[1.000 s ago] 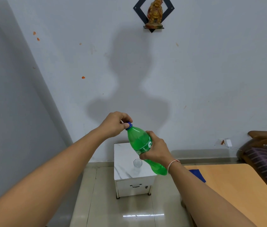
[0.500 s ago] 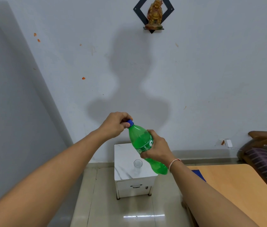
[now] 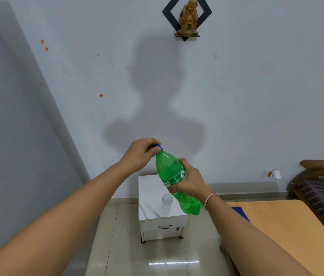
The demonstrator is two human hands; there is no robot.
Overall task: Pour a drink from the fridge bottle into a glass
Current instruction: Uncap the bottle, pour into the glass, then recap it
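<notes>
Evidently uncapping: the right hand (image 3: pixel 190 181) wraps the green soda bottle (image 3: pixel 172 176) mid-body, steadying it, while left hand (image 3: pixel 140 154) fingertips pinch the blue cap (image 3: pixel 158 146). Below the fingers, an empty glass (image 3: pixel 167 200) waits on the white cabinet (image 3: pixel 151 196).

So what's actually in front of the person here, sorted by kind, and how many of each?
Bottles: 1, the green bottle, blue cap on
Glasses: 1, the empty glass
Small tables: 1, the white side table
Hands: 2, left hand on the cap, right hand around the bottle
Total: 5
</notes>
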